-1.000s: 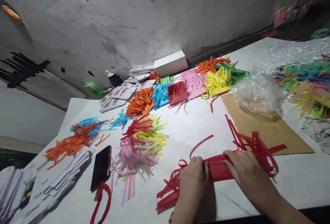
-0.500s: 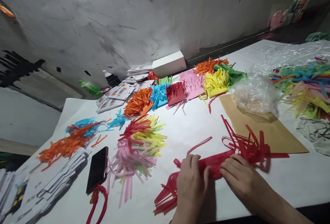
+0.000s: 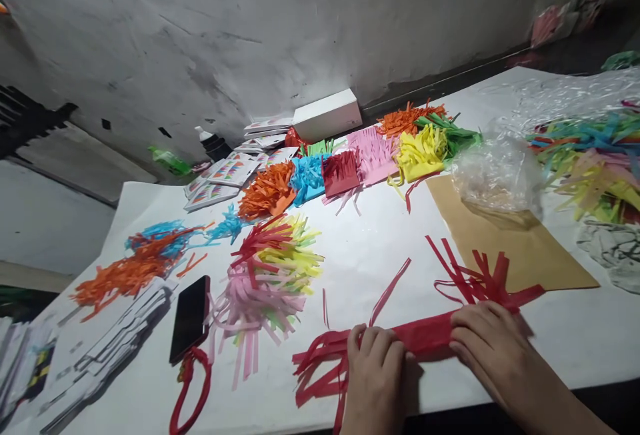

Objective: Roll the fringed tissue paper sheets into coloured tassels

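A strip of red fringed tissue paper (image 3: 425, 337) lies across the white table near its front edge, cut into loose strands at both ends. My left hand (image 3: 376, 368) grips it towards the left, fingers curled over the upper edge and thumb hidden. Further right, my right hand (image 3: 493, 345) has its fingers bent over the band beside the right-hand fringe (image 3: 493, 278). Between the hands the red band is flat and straight. Strands of the left fringe (image 3: 320, 378) spread out beside my left wrist.
A pile of pink, yellow and red fringed paper (image 3: 273, 281) lies left of my hands, beside a phone (image 3: 190, 318) with a red strap. Folded fringed bundles (image 3: 341, 175) line the back. A brown envelope (image 3: 525, 258) and clear plastic wrap (image 3: 495, 175) lie to the right.
My right hand has moved right along the red paper, and the hands are farther apart. More of the flat band shows between them. The left fringe has shifted and spread.
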`<state>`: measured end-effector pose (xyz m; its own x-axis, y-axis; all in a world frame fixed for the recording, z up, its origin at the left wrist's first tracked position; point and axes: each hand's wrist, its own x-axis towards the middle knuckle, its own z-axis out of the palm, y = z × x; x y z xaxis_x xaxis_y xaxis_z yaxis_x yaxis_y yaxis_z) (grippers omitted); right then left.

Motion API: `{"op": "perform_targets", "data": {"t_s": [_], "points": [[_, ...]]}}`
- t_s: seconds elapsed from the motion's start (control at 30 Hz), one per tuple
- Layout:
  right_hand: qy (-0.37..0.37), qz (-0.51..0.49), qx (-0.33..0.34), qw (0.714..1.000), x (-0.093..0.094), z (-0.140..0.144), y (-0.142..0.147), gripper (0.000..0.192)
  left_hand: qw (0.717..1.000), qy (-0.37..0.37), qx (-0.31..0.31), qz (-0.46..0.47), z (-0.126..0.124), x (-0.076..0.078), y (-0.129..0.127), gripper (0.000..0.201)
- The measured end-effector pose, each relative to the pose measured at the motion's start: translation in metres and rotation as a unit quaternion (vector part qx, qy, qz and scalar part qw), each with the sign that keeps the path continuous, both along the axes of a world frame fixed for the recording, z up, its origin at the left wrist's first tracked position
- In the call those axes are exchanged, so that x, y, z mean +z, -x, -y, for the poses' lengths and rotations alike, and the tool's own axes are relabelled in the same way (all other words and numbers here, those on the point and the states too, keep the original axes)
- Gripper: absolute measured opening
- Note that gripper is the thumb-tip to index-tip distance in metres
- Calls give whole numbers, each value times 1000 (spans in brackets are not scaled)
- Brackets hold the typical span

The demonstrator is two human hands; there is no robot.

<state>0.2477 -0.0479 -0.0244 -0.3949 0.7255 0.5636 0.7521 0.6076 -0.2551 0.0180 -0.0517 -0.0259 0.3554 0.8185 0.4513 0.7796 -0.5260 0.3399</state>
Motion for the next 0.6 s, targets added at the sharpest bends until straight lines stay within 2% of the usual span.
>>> {"op": "perform_targets", "data": {"t_s": [0.1, 0.17, 0.27, 0.37, 0.43, 0.53, 0.6], "points": [[17, 31, -98, 995, -1, -6, 7, 23, 996, 35, 73, -38, -4, 3, -3, 25], [27, 72, -138, 987, -1, -10, 14, 26, 990, 49, 106, -80, -10, 6, -5, 23], [34, 103, -168, 980, 3, -12, 20, 28, 982, 60, 124, -130, -19, 8, -7, 21], [27, 60, -193, 979, 7, -9, 22, 24, 979, 69, 113, -156, -25, 12, -7, 19], [14, 12, -161, 987, 7, -6, 24, 20, 978, 74, 106, -165, -27, 15, -7, 19], [-1, -34, -35, 999, 2, -3, 26, 25, 977, 89, 105, -164, -27, 19, -6, 20], [3, -42, 17, 999, -1, -4, 26, 32, 982, 90, 103, -132, -25, 19, -4, 13]]}}
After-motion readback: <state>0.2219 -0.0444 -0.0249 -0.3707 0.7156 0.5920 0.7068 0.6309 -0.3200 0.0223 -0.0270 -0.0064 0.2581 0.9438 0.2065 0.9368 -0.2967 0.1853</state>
